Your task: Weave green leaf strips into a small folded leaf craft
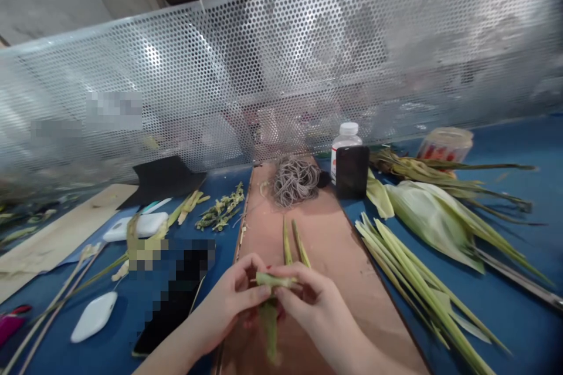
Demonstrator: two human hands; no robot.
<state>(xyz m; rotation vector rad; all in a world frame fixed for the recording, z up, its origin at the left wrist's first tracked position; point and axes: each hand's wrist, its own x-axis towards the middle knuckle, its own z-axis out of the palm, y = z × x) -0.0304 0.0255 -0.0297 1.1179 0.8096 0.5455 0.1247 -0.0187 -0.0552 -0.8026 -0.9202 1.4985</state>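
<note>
My left hand (229,304) and my right hand (308,299) meet low in the middle, both pinched on folded green leaf strips (275,281). Two strip ends (292,243) stick up and away from my fingers, and another strip hangs down between my wrists. The hands are above a brown board (343,257) that lies lengthwise on the blue table.
A coil of grey string (295,180) lies at the board's far end. A white-capped bottle (346,140) and a dark phone (352,172) stand beside it. Long leaf strips (417,281) and broad leaves (435,216) lie right. A white case (94,316) and small leaf pieces (222,210) lie left. A perforated metal screen (281,70) stands behind.
</note>
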